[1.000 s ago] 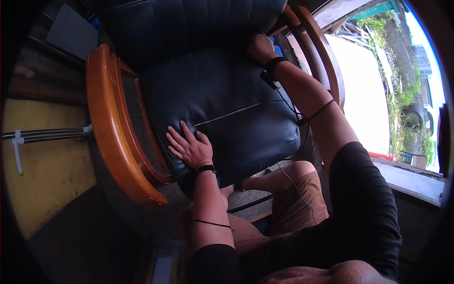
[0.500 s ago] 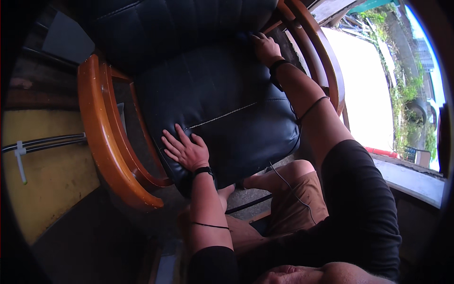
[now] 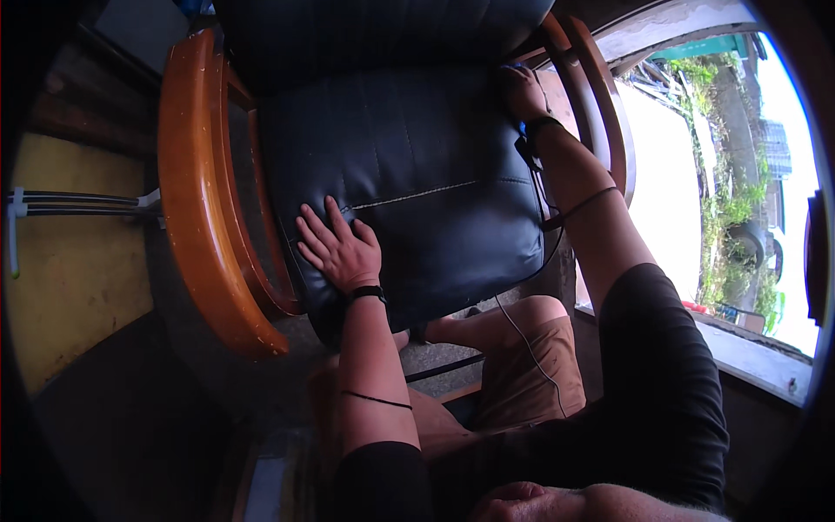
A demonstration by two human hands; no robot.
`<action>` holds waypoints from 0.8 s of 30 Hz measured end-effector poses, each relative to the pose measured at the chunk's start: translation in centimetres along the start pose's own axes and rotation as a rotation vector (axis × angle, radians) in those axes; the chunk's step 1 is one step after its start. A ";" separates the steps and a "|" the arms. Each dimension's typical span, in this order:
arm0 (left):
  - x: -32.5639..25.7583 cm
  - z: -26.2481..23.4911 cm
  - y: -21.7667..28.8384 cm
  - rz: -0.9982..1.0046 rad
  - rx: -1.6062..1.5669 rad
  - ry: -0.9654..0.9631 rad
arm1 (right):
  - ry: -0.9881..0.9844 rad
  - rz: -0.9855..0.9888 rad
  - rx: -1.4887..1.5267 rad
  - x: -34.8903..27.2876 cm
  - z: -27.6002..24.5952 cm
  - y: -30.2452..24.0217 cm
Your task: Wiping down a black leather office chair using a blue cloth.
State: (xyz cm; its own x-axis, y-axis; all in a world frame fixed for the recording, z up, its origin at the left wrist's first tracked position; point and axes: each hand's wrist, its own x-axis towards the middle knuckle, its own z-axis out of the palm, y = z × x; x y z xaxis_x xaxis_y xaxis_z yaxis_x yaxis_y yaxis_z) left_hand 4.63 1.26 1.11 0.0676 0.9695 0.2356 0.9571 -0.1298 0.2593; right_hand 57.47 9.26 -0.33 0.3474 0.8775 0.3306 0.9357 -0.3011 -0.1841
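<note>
A black leather-covered armchair has a padded seat (image 3: 374,139) with a pale stitched seam across it. My left hand (image 3: 344,252) lies flat on the seat's front left part, fingers spread, beside the seam. At the seat's back right edge, next to the right armrest, is my right hand (image 3: 526,94). Its fingers are curled over what looks like a blue cloth (image 3: 520,66), mostly hidden under the hand. The backrest (image 3: 383,35) rises behind the seat.
Curved wooden armrests flank the seat, the left one (image 3: 187,191) glossy orange-brown, the right one (image 3: 604,113) darker. A thin cord (image 3: 526,339) hangs from the seat front past my knee. Black cables (image 3: 78,204) cross a yellow panel (image 3: 87,287) at left. A bright opening lies at right.
My right hand has slid a little along the seat's edge, toward its right side, beside the armrest. My left hand stays flat in place. The view has shifted slightly.
</note>
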 end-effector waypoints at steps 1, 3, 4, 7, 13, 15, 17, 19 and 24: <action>-1.4 -0.3 -5.2 -0.042 0.126 -0.030 | -0.344 0.385 -0.016 -4.5 4.1 -9.1; -2.3 -1.3 -8.1 -0.052 0.210 -0.051 | -0.749 0.618 -0.121 -8.0 1.3 -15.1; -1.7 -0.8 -6.2 -0.046 0.178 -0.043 | -0.787 0.496 -0.147 -8.0 -1.1 -11.9; -0.3 -0.2 -0.1 0.007 0.056 -0.028 | -0.381 0.570 -0.241 -4.7 -1.8 -1.3; -1.3 -0.3 -4.7 -0.018 0.179 -0.018 | 0.133 0.484 0.300 -2.0 4.0 -11.8; -0.9 -0.1 -2.7 -0.007 0.134 -0.041 | 0.081 0.385 0.181 -1.5 4.3 -9.3; -0.2 0.3 1.1 0.019 0.053 -0.027 | 0.078 0.201 -0.034 0.4 1.6 -4.1; -0.9 -0.4 -4.8 -0.008 0.201 -0.038 | -0.063 0.038 0.468 -2.3 3.3 -15.3; -1.0 -0.2 -3.3 0.003 0.187 -0.016 | -0.490 0.287 0.810 -5.8 -1.4 -25.2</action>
State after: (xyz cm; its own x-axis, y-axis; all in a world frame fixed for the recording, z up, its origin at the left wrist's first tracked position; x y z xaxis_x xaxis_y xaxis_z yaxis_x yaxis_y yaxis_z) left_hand 1.35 0.66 0.17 0.0733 0.9725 0.2212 0.9925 -0.0930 0.0799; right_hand 31.94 11.26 3.75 0.3193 0.9237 -0.2116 0.4315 -0.3405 -0.8354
